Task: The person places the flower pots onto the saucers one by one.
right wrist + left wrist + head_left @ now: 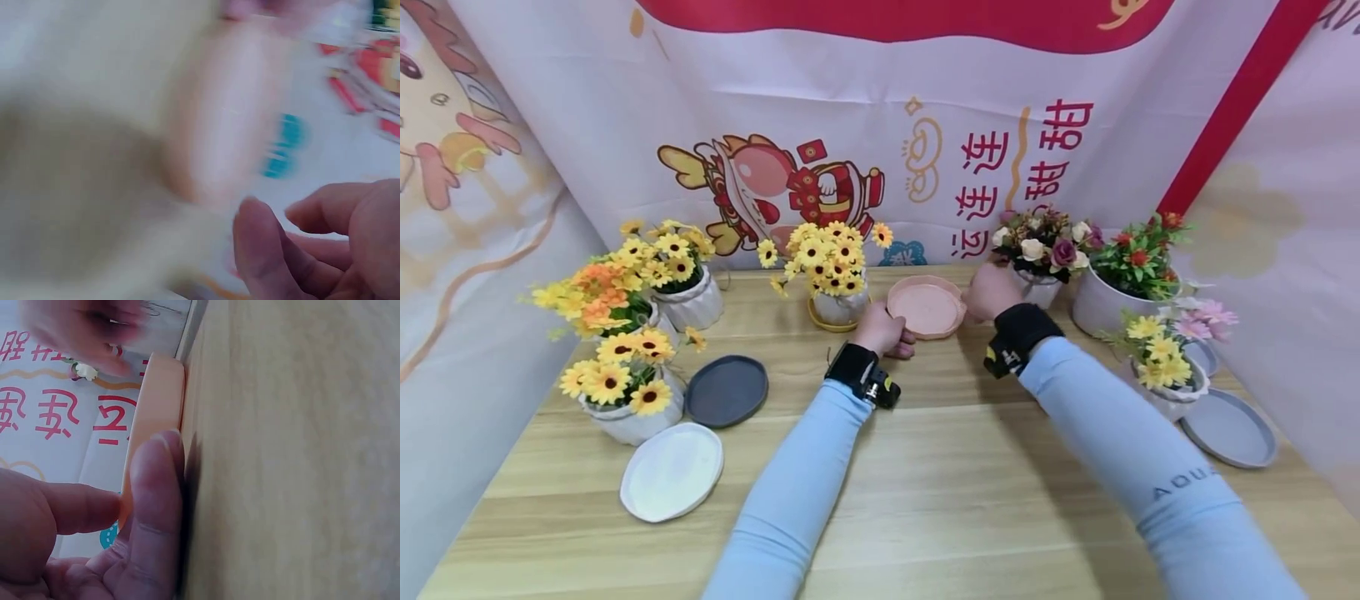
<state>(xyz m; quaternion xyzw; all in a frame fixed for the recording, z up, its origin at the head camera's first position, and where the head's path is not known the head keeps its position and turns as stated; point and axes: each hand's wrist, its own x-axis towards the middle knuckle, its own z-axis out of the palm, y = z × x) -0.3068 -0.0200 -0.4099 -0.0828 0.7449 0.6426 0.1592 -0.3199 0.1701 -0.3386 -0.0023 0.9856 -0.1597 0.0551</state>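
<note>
A pink plant saucer [927, 305] lies near the back of the wooden table. My left hand [883, 330] pinches its left rim; the left wrist view shows thumb and finger on the saucer's side wall [157, 394]. On the opposite side is my right hand [992, 292], close to the right rim. Seen from the right wrist, the thumb and index finger [312, 209] stand apart with nothing between them, and the saucer appears blurred beyond. Behind the right hand stands a white pot of purple and white flowers [1045, 246], its base partly covered by that hand.
Left of the saucer, yellow flowers in a white pot [841, 310] stand on a yellow saucer. Several potted flowers line the left side, beside a dark saucer [727, 390] and a white one [672, 472]. At right are more pots and a grey saucer [1228, 428]. A printed cloth [820, 92] hangs behind.
</note>
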